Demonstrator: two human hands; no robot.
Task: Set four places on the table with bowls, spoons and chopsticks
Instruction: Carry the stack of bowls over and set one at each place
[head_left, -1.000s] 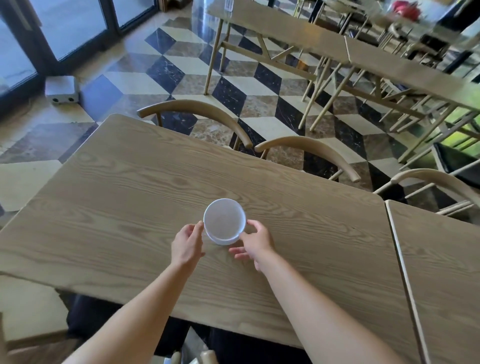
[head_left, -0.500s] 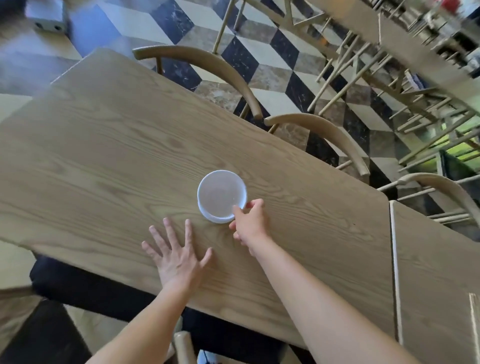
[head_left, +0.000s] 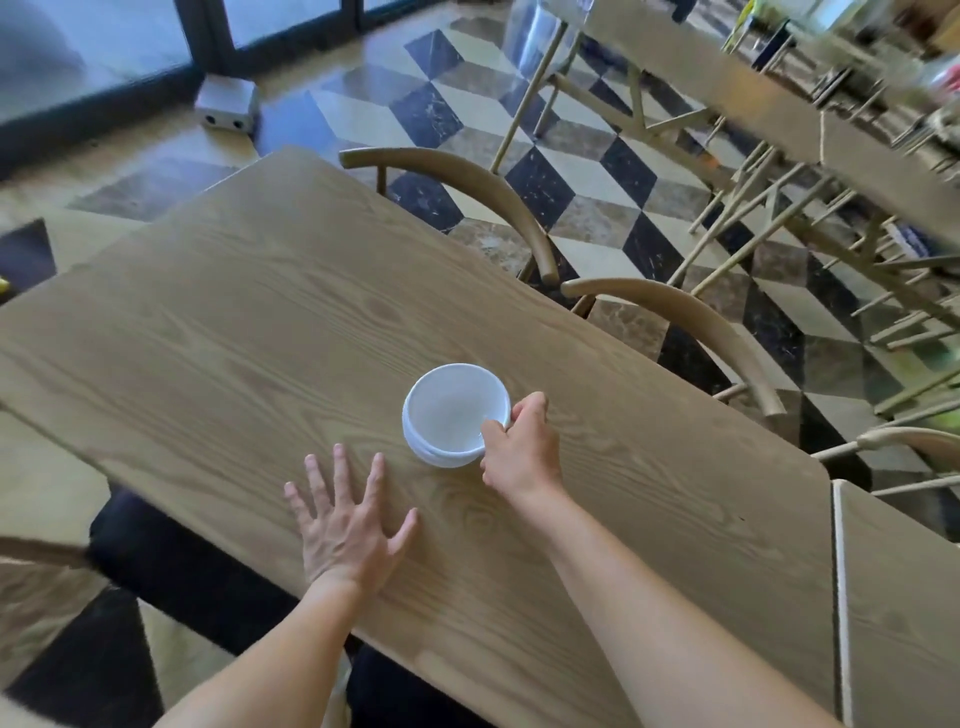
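White bowls (head_left: 452, 413), nested in a small stack, stand near the middle of the wooden table (head_left: 249, 322). My right hand (head_left: 522, 447) pinches the rim of the top bowl at its right side, thumb inside and fingers outside. To the left of the stack and nearer to me, my left hand (head_left: 348, 525) lies flat on the table with its fingers spread and nothing in it. No spoons or chopsticks are in view.
Two curved wooden chair backs (head_left: 467, 192) (head_left: 691, 322) stand along the table's far edge, and a third (head_left: 914, 441) at the right. A second table (head_left: 904, 597) butts against the right end. Another long table (head_left: 727, 78) stands beyond the checkered floor, and a grey box (head_left: 226, 106) by the glass doors.
My left hand has let go of the bowls and come back flat onto the table. My right hand has moved up to grip the top rim. The view has swung.
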